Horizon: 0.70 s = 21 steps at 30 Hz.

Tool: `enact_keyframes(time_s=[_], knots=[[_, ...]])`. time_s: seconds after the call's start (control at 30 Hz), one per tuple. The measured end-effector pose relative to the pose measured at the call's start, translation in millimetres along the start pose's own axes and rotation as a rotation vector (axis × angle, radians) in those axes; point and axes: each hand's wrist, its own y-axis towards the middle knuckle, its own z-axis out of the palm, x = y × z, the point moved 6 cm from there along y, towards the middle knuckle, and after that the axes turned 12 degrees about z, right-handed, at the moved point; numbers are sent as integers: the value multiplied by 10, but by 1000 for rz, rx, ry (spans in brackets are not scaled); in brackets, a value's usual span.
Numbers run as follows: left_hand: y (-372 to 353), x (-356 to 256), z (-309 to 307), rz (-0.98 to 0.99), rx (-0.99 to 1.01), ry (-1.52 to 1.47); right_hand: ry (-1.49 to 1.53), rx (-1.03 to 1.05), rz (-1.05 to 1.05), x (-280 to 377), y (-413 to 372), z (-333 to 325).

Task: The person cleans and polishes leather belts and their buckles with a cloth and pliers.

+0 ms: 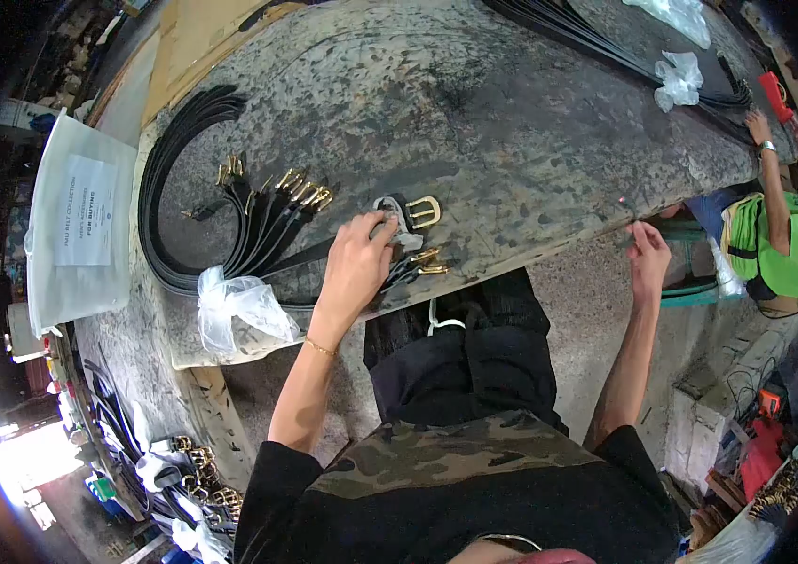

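Observation:
My left hand (356, 266) rests on the worn grey table (493, 122), fingers closed on a crumpled bit of clear wrapping and the end of a black belt with a gold buckle (420, 212). Two more gold buckle ends (427, 262) lie just right of that hand at the table's near edge. My right hand (649, 256) is at the table's edge farther right, fingers loosely bent, nothing visible in it. A bundle of black belts with gold buckles (281, 202) lies left of my left hand, looping round to the far left.
A crumpled clear plastic bag (239, 310) lies by the belts. A white bag with a label (79, 226) hangs at the left. More black belts (606, 42) and plastic wraps (679, 80) lie at the far end, where another person in green (780, 235) reaches in.

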Motion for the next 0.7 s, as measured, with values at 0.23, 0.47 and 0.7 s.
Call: enact_keyframes(time_s=[0.23, 0.47, 0.7], knots=[[-100, -39, 62, -98, 22, 79, -301, -132, -89, 248, -183, 112], [-101, 22, 71, -99, 116, 61, 436, 495, 202, 144, -682, 2097], [-235, -64, 70, -131, 50, 38, 449, 794, 514, -585, -1022, 3534]])
